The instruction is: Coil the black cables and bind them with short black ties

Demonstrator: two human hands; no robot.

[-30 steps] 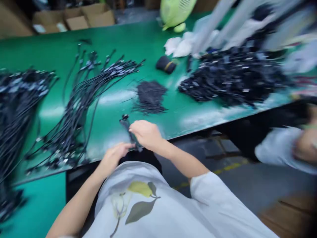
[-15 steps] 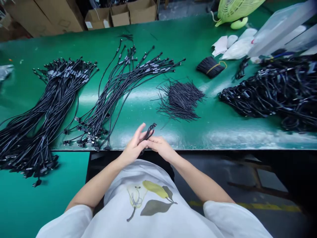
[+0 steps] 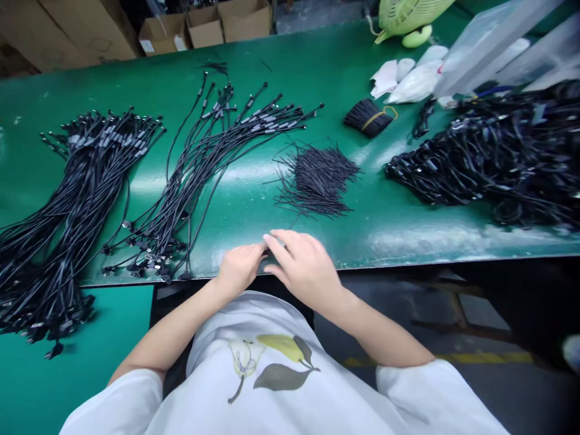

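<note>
In front of my body, my left hand (image 3: 240,269) is closed around a small coiled black cable (image 3: 265,252), mostly hidden behind the fingers. My right hand (image 3: 308,269) reaches over from the other side, thumb and fingers apart, its fingertips close against the left hand's. Nothing shows between its fingers. Just beyond both hands lies a loose pile of thin black ties (image 3: 319,181). To the left, straight black cables with grey sleeves (image 3: 212,163) lie in a loose spread.
A thicker bunch of cables (image 3: 86,193) hangs over the near edge at left. On the right are a heap of coiled cables (image 3: 493,160), a tie bundle with a yellow band (image 3: 369,118) and a green fan (image 3: 410,18). Cardboard boxes (image 3: 206,27) stand beyond the green table (image 3: 421,235).
My right hand has risen and turned over the coil, its fingers reaching toward my left hand. My left hand has closed, and the coil's protruding end is now hidden. The view has shifted slightly.
</note>
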